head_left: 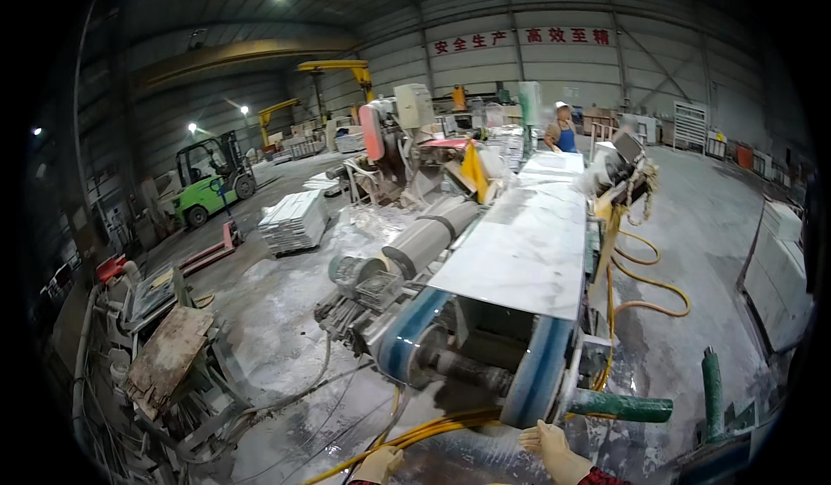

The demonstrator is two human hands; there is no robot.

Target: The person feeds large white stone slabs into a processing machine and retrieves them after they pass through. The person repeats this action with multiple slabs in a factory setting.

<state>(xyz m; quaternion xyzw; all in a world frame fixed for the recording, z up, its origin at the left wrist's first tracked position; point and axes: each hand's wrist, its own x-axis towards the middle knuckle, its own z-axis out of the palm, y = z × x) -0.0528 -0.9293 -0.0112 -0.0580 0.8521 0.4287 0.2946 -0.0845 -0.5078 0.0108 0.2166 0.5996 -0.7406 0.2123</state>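
My left hand (378,464), in a pale work glove, hangs at the lower edge with its fingers loosely curled and nothing in it, just above yellow hoses (415,436) on the floor. My right hand (555,452), gloved too, is raised with its fingers apart and holds nothing. It is close to the blue belt roller (538,372) at the near end of a conveyor. A white marble slab (525,247) lies flat on that conveyor, stretching away from me.
A green roller bar (625,406) sticks out right of the belt end. Orange hose (645,282) loops on the wet floor at right. A person in blue (563,130) stands far off. Stacked slabs (294,219) and a green forklift (210,178) sit at left, scrap (169,355) nearer.
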